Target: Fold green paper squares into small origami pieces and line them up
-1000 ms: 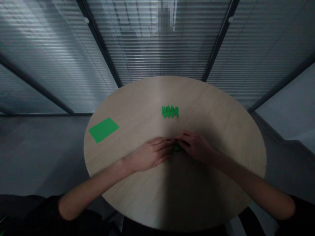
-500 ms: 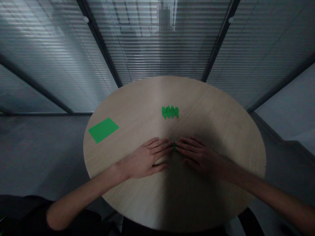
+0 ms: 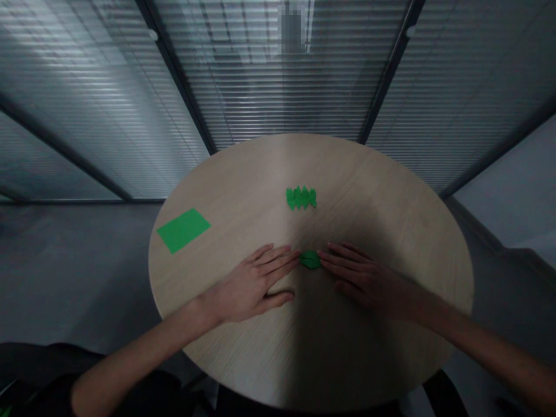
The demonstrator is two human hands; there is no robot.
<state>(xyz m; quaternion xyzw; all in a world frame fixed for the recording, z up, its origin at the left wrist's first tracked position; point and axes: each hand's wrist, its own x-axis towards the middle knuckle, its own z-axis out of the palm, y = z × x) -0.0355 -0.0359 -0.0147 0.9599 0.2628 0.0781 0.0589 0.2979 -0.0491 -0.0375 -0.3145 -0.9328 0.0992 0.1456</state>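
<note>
A small folded green paper piece (image 3: 310,259) lies on the round wooden table (image 3: 391,197). My left hand (image 3: 252,282) rests flat on the table just left of it, fingers stretched out, fingertips at its left end. My right hand (image 3: 365,278) lies flat just right of it, fingers spread, fingertips at its right end. Neither hand grips anything. Farther back in the middle sits a row of folded green paper pieces (image 3: 300,197) joined side by side.
A flat green paper sheet (image 3: 183,229) lies near the table's left edge. Behind the table stand glass walls with horizontal blinds and dark frames (image 3: 174,69). Grey floor surrounds the table.
Both hands have flattened and slid apart, left hand leftward and right hand rightward. The small folded green piece, earlier hidden under the fingertips, now shows between them.
</note>
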